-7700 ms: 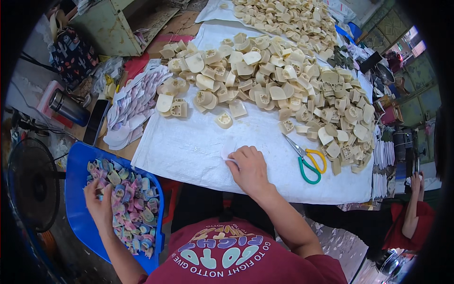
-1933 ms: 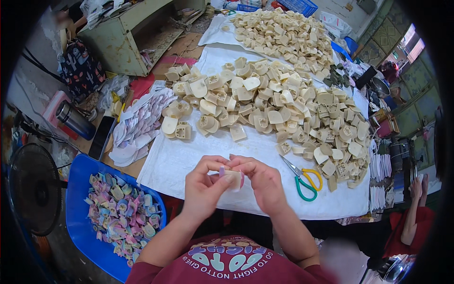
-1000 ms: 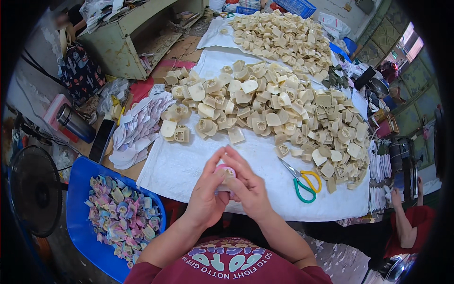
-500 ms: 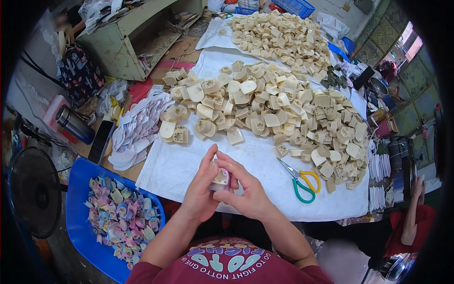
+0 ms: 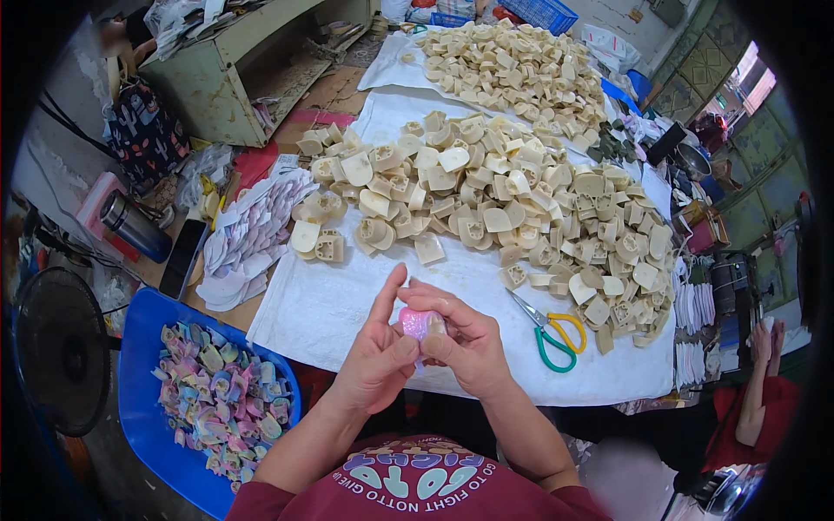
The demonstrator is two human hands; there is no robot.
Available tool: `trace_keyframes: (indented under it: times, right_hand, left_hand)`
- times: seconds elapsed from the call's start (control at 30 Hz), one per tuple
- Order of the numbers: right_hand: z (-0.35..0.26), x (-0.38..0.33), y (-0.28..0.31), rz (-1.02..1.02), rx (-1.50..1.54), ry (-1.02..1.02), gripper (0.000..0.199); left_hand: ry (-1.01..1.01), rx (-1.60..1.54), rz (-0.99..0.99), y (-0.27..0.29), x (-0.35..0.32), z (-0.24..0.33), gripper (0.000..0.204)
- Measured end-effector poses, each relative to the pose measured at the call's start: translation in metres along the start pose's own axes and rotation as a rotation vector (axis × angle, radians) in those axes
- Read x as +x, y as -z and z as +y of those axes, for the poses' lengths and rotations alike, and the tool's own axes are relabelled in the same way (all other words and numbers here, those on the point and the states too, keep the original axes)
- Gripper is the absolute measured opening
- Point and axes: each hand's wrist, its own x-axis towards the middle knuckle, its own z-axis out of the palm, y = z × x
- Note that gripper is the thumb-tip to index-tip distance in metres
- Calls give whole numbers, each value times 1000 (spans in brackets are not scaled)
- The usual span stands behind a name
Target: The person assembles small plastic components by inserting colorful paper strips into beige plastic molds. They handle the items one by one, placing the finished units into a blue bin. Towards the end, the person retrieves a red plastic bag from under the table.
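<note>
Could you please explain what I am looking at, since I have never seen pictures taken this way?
There is no machine: these are a person's bare hands, seen from a fisheye camera worn on the head and looking down, so straight edges bend near the rim. Between them, the left hand and right hand hold a small glittery pink piece. On the white sheet lie heaped cream-coloured pieces and scissors with one green and one yellow handle. At left, a blue bin holds multicoloured pieces.

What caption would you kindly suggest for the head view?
Left hand and right hand hold a glittery pink piece near heaped cream blocks and scissors.
</note>
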Motion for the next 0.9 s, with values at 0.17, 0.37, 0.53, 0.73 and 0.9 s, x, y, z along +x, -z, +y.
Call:
trace_keyframes:
  times: [0.17, 0.37, 0.53, 0.73, 0.9]
  right_hand:
    - [3, -2, 10, 147, 494, -201, 38]
    - [-9, -5, 27, 70, 203, -437, 33]
    - [-5, -8, 19, 101, -61, -372, 28]
    - [-5, -12, 12, 119, -240, -189, 24]
    - [-2, -7, 13, 137, -171, -234, 31]
  left_hand:
    - [-351, 805, -126, 9, 9, 6, 100]
    - [-767, 1672, -406, 2, 19, 30, 78]
    - [-520, 1719, -340, 7, 14, 38, 70]
    - [-626, 1709, -259, 4, 12, 31, 64]
    - [-688, 1583, -82, 3, 13, 16, 58]
